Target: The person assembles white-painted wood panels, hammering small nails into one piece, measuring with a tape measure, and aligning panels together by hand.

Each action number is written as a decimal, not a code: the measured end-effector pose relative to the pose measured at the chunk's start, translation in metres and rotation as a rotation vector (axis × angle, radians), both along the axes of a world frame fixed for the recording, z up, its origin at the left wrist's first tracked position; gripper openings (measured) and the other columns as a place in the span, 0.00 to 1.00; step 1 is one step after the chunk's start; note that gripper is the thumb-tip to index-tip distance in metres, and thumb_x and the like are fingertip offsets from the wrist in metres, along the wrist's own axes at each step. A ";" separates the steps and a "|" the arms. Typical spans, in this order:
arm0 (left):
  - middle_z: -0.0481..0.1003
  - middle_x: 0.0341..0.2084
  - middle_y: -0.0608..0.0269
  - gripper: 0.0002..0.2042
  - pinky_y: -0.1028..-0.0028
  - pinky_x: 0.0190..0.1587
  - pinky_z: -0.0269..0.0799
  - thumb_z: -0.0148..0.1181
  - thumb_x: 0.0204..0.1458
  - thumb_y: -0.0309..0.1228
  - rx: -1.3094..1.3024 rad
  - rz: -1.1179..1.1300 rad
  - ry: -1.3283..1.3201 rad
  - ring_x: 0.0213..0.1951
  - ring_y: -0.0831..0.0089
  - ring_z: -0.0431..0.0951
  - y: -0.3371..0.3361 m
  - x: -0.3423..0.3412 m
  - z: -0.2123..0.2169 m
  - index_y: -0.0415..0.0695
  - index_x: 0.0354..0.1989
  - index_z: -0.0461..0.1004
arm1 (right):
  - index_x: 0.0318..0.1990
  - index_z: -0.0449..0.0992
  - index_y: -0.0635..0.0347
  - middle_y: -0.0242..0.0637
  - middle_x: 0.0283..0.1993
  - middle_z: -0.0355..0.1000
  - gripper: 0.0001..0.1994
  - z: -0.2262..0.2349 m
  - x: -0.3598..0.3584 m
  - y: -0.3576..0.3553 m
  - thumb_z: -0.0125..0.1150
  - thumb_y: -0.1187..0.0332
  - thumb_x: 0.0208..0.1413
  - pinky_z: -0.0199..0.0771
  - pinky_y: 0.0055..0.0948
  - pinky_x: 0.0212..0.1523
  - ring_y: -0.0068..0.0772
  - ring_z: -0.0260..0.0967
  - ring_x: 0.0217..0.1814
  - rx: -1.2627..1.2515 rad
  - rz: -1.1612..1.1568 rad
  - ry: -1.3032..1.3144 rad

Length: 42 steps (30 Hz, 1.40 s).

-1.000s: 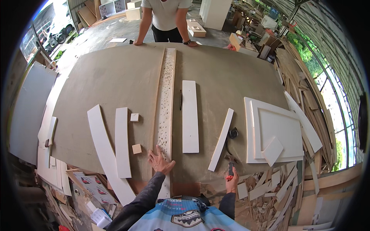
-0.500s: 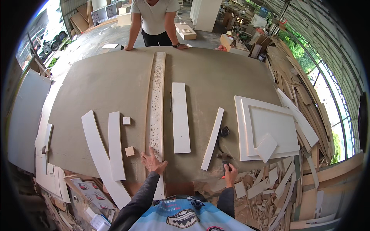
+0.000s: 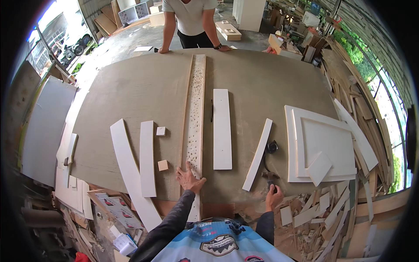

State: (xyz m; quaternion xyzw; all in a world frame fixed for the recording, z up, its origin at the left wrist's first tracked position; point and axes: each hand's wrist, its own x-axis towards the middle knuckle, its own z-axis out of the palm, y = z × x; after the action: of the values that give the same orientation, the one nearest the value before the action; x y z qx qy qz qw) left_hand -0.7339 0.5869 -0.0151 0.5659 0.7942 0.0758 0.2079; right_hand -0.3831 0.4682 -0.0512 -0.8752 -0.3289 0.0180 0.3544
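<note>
Pressing flat with spread fingers, my left hand (image 3: pixel 190 178) holds down the near end of the long perforated strip (image 3: pixel 195 113), which runs straight up the middle of the counter (image 3: pixel 131 91) toward the far edge. My right hand (image 3: pixel 273 197) is closed around a dark tool handle (image 3: pixel 270 182) at the counter's near right edge, just beyond the end of the slanted white slat (image 3: pixel 258 153). I judge this as the steadying step: the strip is pinned while the tool is taken up. The next move, as I read it, calls for bringing the tool across to the strip without letting the strip shift.

Outward from there, a straight white board (image 3: pixel 222 129) lies just right of the strip, with a thin dark pencil-like stick (image 3: pixel 211 110) between them. Two small wood blocks (image 3: pixel 163 165) and two curved white pieces (image 3: pixel 147 157) lie to the left. A white framed panel (image 3: pixel 323 146) sits far right. The slat and board lie between tool and strip. A person (image 3: pixel 192 22) leans on the far edge.
</note>
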 end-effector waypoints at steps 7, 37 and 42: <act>0.48 0.63 0.30 0.56 0.47 0.66 0.47 0.74 0.29 0.45 0.054 -0.026 -0.024 0.66 0.36 0.49 -0.007 -0.003 -0.007 0.51 0.72 0.48 | 0.35 0.81 0.63 0.46 0.32 0.79 0.11 -0.012 -0.003 -0.005 0.62 0.63 0.55 0.75 0.39 0.37 0.47 0.77 0.35 0.104 -0.006 -0.052; 0.46 0.64 0.29 0.57 0.41 0.66 0.44 0.74 0.28 0.43 0.032 -0.017 -0.044 0.66 0.35 0.46 0.004 0.002 -0.013 0.54 0.73 0.47 | 0.69 0.55 0.60 0.62 0.68 0.54 0.48 0.011 0.051 0.188 0.64 0.38 0.47 0.56 0.54 0.66 0.63 0.53 0.70 -0.380 0.221 0.000; 0.45 0.65 0.31 0.55 0.41 0.65 0.42 0.73 0.31 0.44 0.015 -0.063 -0.077 0.67 0.35 0.45 -0.003 -0.014 -0.004 0.52 0.73 0.48 | 0.55 0.67 0.67 0.59 0.57 0.67 0.43 -0.008 0.056 0.210 0.71 0.40 0.40 0.65 0.52 0.59 0.60 0.63 0.62 -0.359 0.153 0.122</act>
State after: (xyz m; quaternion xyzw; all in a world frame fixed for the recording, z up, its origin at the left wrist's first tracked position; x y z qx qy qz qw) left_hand -0.7481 0.5843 -0.0191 0.5888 0.7668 0.0969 0.2365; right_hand -0.3270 0.6785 -0.0594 -0.8939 -0.3640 0.1564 0.2096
